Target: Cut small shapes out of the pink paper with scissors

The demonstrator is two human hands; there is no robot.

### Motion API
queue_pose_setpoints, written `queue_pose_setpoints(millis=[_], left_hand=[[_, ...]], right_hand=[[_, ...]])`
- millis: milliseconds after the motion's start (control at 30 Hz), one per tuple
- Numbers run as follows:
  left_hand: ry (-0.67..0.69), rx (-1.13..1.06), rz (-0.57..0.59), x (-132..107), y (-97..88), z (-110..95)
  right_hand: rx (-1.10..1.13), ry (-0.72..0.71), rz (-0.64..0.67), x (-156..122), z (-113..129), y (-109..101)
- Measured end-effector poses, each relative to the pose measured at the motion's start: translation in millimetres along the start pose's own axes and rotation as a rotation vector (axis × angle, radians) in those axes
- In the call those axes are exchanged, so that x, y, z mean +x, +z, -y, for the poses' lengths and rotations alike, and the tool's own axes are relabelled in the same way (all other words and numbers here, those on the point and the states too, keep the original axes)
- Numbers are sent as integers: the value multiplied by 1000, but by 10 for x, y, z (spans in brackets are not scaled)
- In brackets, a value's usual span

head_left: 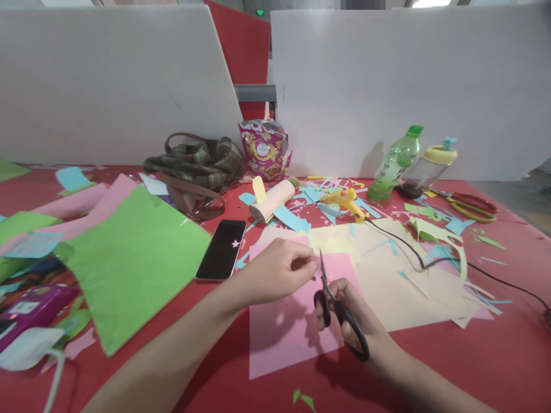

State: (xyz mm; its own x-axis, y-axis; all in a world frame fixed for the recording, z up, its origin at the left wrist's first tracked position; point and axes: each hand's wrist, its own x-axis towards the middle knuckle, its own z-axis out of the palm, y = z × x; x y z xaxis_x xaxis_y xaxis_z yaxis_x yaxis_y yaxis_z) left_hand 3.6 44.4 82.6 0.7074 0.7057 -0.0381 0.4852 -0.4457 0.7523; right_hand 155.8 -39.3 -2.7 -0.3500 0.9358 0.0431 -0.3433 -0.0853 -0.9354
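My right hand (359, 321) grips black-handled scissors (333, 301), blades pointing up and away. My left hand (279, 269) is pinched closed right at the blade tips, holding a small scrap too tiny to make out. Both hands hover over a pink paper sheet (284, 338) lying on the red table (508, 355), beside a cream sheet (400, 281).
A black phone (221, 249) and a large green sheet (133, 258) lie to the left. A yellow glue gun (344, 201) with a black cord, a paper roll (273, 201), a green bottle (396, 160), red scissors (471, 205), a plaid bag (198, 163) and a snack pouch (263, 148) sit behind. White boards stand at the back.
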Motion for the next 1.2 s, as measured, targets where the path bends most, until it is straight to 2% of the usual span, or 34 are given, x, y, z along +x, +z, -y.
queue_pose_setpoints(millis=[267,533,767,1000,1200], left_hand=[[6,-27,40,0,2,13],[-10,-54,40,-2,-5,6],[-34,-93,57,2,22,22],[-58,-151,45,4,32,28],[-100,-228,7,23,122,45]], right_hand=[[23,-12,6,1,-39,-22],[19,20,-8,0,36,14],[0,-24,-34,14,-103,-70],[17,-7,-15,-7,14,0],[40,-48,-58,52,-179,-102]])
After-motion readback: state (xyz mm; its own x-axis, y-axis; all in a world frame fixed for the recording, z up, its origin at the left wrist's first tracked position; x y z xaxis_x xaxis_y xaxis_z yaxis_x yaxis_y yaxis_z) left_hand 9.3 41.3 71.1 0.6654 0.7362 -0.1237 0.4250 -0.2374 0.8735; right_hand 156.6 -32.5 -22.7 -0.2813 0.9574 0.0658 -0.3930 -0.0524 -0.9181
